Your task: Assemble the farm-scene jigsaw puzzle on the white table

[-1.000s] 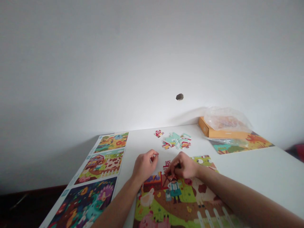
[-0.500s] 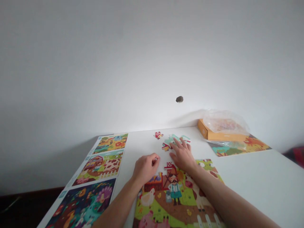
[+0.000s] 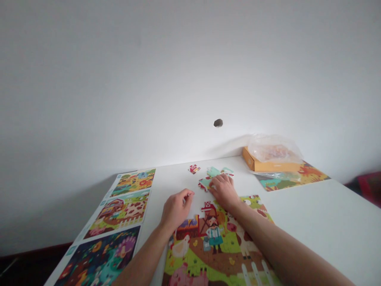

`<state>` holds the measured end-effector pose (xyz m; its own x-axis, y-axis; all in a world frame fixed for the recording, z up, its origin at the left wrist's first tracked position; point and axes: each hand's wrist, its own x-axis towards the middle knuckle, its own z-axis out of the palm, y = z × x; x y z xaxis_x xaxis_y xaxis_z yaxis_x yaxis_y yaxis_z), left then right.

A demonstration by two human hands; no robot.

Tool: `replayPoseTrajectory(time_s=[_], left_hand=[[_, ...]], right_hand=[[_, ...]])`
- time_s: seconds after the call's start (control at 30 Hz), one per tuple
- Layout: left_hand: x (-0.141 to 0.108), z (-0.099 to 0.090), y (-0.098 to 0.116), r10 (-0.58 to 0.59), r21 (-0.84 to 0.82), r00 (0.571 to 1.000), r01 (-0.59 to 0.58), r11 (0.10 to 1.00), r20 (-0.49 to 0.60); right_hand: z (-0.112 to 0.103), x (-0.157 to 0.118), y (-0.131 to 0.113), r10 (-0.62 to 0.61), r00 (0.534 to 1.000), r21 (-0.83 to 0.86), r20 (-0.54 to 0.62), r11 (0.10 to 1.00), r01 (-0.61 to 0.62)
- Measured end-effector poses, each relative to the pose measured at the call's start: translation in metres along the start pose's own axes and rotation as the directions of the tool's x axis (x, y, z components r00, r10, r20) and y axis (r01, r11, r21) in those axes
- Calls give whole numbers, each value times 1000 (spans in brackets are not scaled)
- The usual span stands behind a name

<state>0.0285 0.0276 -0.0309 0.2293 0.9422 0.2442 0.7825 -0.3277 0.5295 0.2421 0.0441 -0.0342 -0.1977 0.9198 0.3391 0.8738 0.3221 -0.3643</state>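
A partly assembled farm jigsaw puzzle (image 3: 218, 250) lies on the white table beneath my forearms, showing a farmer, a hen, a pig and a cow. Beyond its upper edge, my right hand (image 3: 225, 192) has its fingers curled down on a teal-and-red jigsaw piece (image 3: 204, 183) beside other loose pieces. A pale teal piece (image 3: 213, 172) lies just past its knuckles. My left hand (image 3: 177, 207) hovers near the puzzle's upper left, thumb and fingers pinched together; what they hold, if anything, is hidden. Farther back sits a red barn piece (image 3: 194, 169) on its own.
Picture sheets line the left side of the table, among them a farm picture (image 3: 119, 213) and a dark night scene (image 3: 101, 258). At the back right, a clear plastic bag (image 3: 275, 149) rests on an orange box (image 3: 268, 165), partly over another colourful picture (image 3: 312, 176).
My right hand's fingers, spread over the loose pieces before, have curled in and drawn a teal piece nearer. My left hand stays pinched. The view has shifted slightly.
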Motion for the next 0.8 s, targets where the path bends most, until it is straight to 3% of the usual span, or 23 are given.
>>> replayPoseTrajectory(time_s=[0.17, 0.27, 0.43, 0.57, 0.8], left_hand=[[2, 2, -3, -26, -55, 999, 24, 998, -36], [3, 3, -4, -39, -136, 998, 31, 990, -54], [3, 4, -3, -53, -330, 998, 43, 943, -21], [4, 3, -4, -66, -403, 997, 50, 914, -26], [4, 0, -2, -9, -342, 1000, -1, 940, -27]], right_hand=[[1, -2, 0, -18, 998, 81, -54, 996, 22], [-1, -5, -4, -132, 987, 197, -88, 969, 147], [-5, -9, -10, -340, 938, 410, -68, 847, 337], [-7, -10, -11, -406, 914, 476, -19, 800, 365], [-9, -11, -11, -452, 892, 523, 13, 763, 379]])
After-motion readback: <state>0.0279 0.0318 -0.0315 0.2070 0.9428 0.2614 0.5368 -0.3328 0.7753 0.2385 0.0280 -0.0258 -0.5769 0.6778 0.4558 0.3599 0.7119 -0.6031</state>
